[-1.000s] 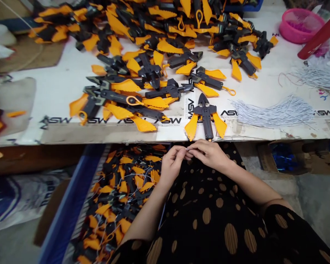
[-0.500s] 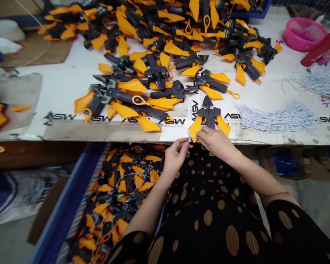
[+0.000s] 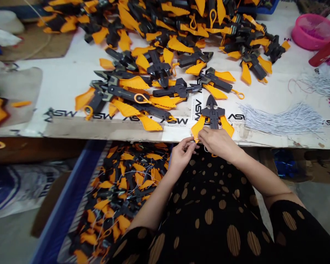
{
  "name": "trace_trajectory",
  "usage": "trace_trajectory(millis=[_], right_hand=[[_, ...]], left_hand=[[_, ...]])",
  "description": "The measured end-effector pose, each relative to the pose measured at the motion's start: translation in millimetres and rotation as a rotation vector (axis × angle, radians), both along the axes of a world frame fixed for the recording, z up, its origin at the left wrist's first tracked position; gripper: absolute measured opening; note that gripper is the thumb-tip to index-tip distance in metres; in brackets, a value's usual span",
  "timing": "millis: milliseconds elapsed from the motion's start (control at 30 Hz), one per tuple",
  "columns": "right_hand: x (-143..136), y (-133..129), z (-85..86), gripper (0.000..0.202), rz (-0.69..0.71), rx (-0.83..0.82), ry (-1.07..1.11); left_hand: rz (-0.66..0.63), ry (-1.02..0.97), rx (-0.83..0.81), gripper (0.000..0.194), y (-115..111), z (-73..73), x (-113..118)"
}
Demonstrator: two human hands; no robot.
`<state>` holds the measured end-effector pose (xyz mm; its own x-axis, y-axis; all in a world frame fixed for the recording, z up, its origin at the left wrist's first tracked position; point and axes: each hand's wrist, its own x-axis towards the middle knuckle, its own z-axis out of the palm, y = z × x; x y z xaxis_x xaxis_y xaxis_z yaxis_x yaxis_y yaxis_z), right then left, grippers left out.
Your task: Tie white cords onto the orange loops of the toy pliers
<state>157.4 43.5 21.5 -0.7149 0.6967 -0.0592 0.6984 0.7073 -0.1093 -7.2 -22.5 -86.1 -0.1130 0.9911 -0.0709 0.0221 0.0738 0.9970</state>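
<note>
A black toy with orange wings (image 3: 215,115) lies at the table's front edge, its pointed end facing away from me. My right hand (image 3: 219,143) covers its near end, fingers closed at the tip of the left wing. Close beside it, my left hand (image 3: 183,153) is pinched with thumb and fingers together, just off the edge. Whatever sits between those left fingertips is too small to make out. Below my right hand a bit of white string (image 3: 206,149) shows, along with an orange loop (image 3: 214,156). The fingers hide the exact grip.
Similar toys lie across the table (image 3: 63,126), heaped at the back. A bundle of white strings (image 3: 283,119) is at right, with a pink basket (image 3: 313,40) and red tube (image 3: 326,51) behind. Below the edge, a blue crate (image 3: 59,205) holds many toys with strings.
The view has shifted slightly, so the table items appear a little further right. Both hands stay together at the same wing tip, with only small finger movement.
</note>
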Motion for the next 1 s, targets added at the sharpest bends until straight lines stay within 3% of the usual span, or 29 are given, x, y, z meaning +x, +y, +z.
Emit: trace_trajectory(millis=[533, 733, 900, 1000], right_hand=[[6, -5, -24.4, 0.015, 0.020, 0.080, 0.091], [8, -7, -27.0, 0.026, -0.018, 0.053, 0.247], [8, -8, -25.5, 0.033, 0.047, 0.091, 0.201], [9, -10, -26.8, 0.033, 0.077, 0.111, 0.182]], left_hand=[[-0.087, -0.042, -0.058, 0.048, 11, 9.2, -4], [-0.158, 0.030, -0.074, 0.034, 16, 21.8, -8], [-0.153, 0.232, -0.032, 0.021, 9, 26.1, -11], [-0.085, 0.199, -0.025, 0.022, -3, 27.3, -27]])
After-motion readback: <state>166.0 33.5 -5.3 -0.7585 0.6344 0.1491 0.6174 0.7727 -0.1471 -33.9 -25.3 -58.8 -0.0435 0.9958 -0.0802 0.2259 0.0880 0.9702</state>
